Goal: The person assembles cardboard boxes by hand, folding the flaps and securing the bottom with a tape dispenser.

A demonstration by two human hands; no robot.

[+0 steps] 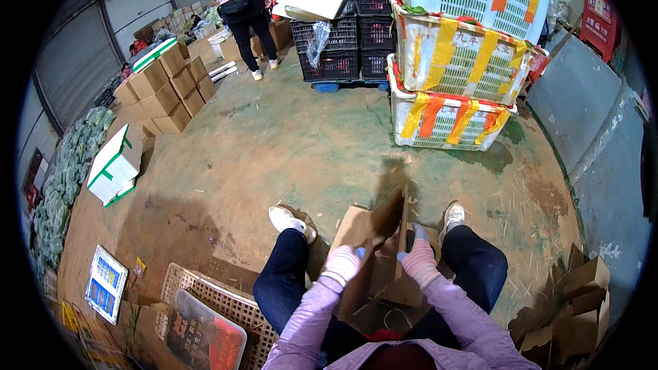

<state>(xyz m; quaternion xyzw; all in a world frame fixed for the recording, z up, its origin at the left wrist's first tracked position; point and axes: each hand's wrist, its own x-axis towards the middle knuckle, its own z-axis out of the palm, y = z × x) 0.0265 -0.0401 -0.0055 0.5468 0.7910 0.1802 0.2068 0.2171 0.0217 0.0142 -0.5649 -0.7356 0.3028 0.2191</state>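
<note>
A brown cardboard box (pixel 351 225) stands between my knees with its flaps up. My left hand (pixel 344 262), in a pale glove with a pink striped cuff and blue fingertips, is closed on the box's left side. On the right side of the same box, my right hand (pixel 419 260) grips the panel, a blue-tipped finger pointing forward along it. Between the hands, the inside of the box lies partly in shadow.
Tall stacked white crates (pixel 445 120) with yellow and orange tape stand ahead right, black crates (pixel 332 65) beside them. Left are cardboard cartons (pixel 161 99), a white foam box (pixel 116 164) and a tan plastic basket (pixel 257 322). Torn cardboard (pixel 582 308) lies right. A person (pixel 240 0) stands far ahead.
</note>
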